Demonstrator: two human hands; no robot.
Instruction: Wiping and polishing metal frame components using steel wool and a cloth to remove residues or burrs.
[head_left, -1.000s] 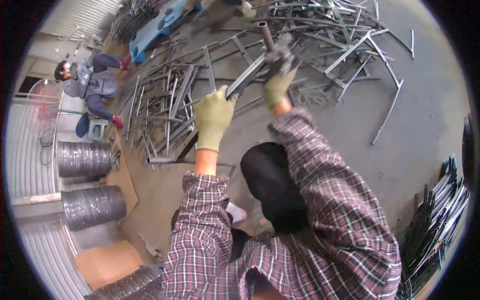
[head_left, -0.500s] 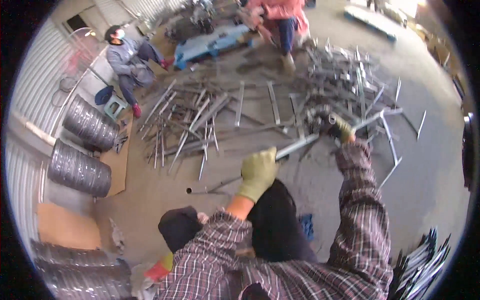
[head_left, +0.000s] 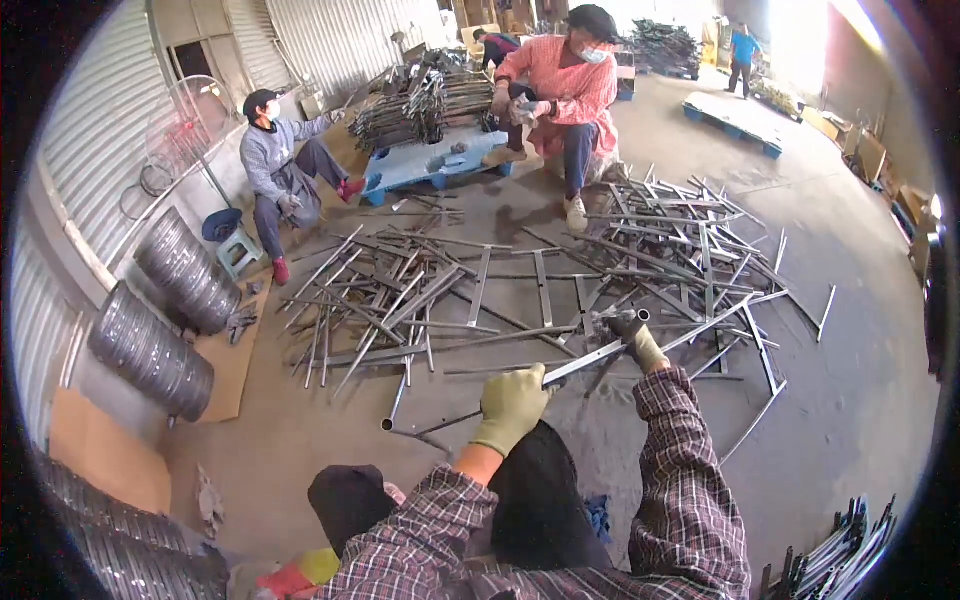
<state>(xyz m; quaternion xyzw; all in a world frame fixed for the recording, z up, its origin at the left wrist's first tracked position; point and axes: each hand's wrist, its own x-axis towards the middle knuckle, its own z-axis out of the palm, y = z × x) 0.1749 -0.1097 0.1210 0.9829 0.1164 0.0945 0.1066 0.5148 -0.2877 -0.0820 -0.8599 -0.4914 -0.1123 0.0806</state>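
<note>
My left hand [head_left: 512, 405], in a pale yellow-green glove, is closed around a grey metal bar [head_left: 583, 362] in front of my knees. My right hand [head_left: 643, 343], gloved with dark fingertips, is closed at the bar's far end, beside an open round tube end [head_left: 643, 315]. The bar seems to belong to a welded tube frame; another open tube end [head_left: 387, 425] shows left of my left hand, but how they join is partly hidden. Beyond my hands lie a loose heap of metal bars [head_left: 390, 300] and a heap of ladder-like metal frames [head_left: 690, 250].
One co-worker [head_left: 560, 85] in a red top sits ahead by a blue pallet [head_left: 430, 165] stacked with metal parts; another co-worker [head_left: 285, 150] in grey sits far left. Dark coiled bundles [head_left: 150, 350] line the left wall. Metal tubes [head_left: 840, 555] stand at lower right.
The view has tilted up, bringing the co-workers and stacked pallet fully in. My right hand has moved left and closer to my left hand; both remain closed on the bar.
</note>
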